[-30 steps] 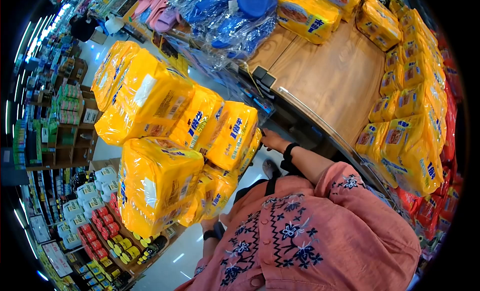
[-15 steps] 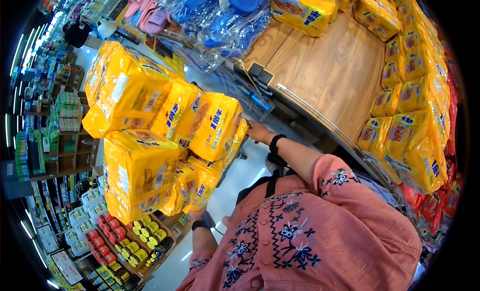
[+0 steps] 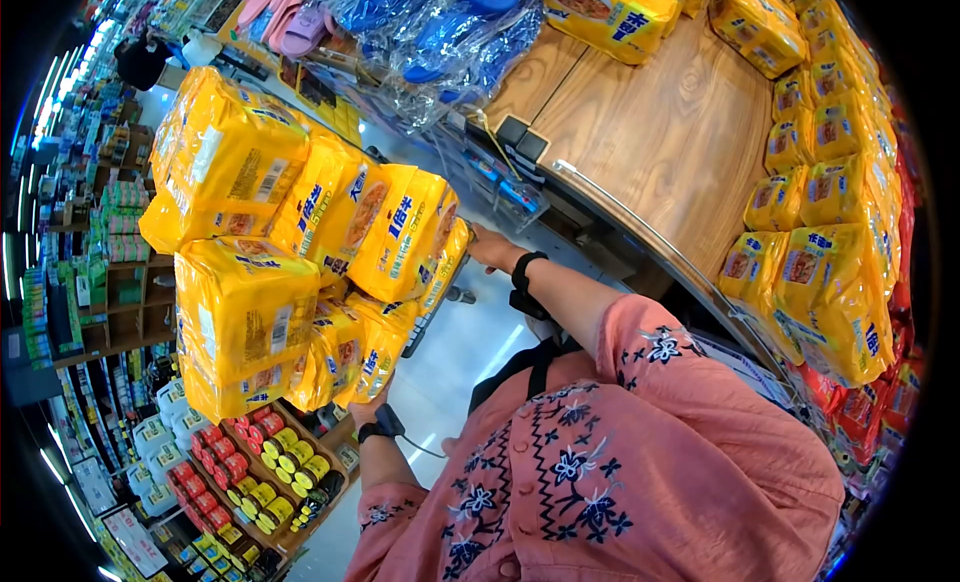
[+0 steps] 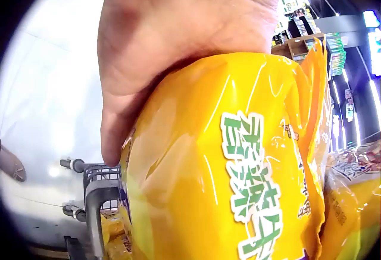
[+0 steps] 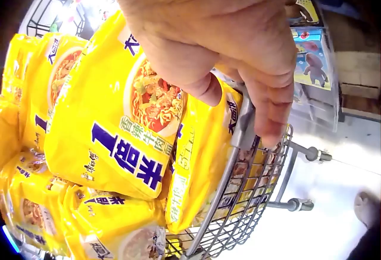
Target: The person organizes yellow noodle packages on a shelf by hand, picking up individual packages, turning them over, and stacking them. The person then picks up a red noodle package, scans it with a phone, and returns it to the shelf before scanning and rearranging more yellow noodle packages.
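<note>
A shopping cart (image 5: 238, 212) with a wire basket is heaped with yellow multipacks of instant noodles (image 3: 245, 312). My right hand (image 3: 492, 249) grips the cart's grey rim bar, its thumb over a noodle pack and its fingers (image 5: 272, 114) curled down the outer side. At the near side of the heap, my left hand (image 3: 368, 407) holds the end of a noodle pack (image 4: 196, 153). In the left wrist view its palm wraps the pack's edge, one digit reaches down the side, and the other fingers are hidden behind the pack.
A wooden display table (image 3: 660, 122) stands to the right, with more yellow noodle packs (image 3: 825, 272) along its far side. Blue slippers in plastic (image 3: 440, 42) lie at its upper end. Shelves with red and yellow jars (image 3: 265, 452) stand at lower left.
The loaded cart and both hands have shifted left and slightly up in the head view. Both arms reach further out, and more floor shows between cart and body. Both hands keep their hold.
</note>
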The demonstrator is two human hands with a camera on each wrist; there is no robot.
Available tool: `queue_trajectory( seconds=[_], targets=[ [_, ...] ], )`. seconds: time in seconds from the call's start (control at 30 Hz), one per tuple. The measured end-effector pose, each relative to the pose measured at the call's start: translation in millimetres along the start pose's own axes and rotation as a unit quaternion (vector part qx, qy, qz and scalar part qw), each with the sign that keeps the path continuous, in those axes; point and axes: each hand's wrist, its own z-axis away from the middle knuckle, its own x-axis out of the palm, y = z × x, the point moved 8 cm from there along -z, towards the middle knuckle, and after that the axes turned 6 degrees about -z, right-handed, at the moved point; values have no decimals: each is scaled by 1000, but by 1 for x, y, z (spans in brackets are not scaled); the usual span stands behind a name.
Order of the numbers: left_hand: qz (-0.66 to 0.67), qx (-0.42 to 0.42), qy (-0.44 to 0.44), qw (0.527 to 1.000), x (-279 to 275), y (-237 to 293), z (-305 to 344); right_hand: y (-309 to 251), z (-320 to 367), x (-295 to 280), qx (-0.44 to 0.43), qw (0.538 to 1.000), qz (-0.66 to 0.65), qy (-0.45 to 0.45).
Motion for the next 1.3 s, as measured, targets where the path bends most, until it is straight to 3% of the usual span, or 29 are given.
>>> queue_trajectory(
  seconds=[0.6,0.7,0.77,0.97,1.13,1.3],
  targets=[
    [-10,12,-44,999,12,32,-26,-9,-38,19,0,1000,-17,-17],
    [-39,25,-13,999,17,33,-28,-7,-35,16,-1,998,-37,-45],
    [-65,38,26,997,15,35,-24,-10,-28,9,-6,997,-55,-56],
    [-64,-35,40,997,-17,19,-38,-15,35,-40,-86,985,-137,-61],
    [-140,3,23,990,-18,13,-26,4,95,-88,-87,984,-141,-71],
    [-144,23,80,986,-18,12,-18,29,124,-108,-81,981,-161,-67]
  ],
)
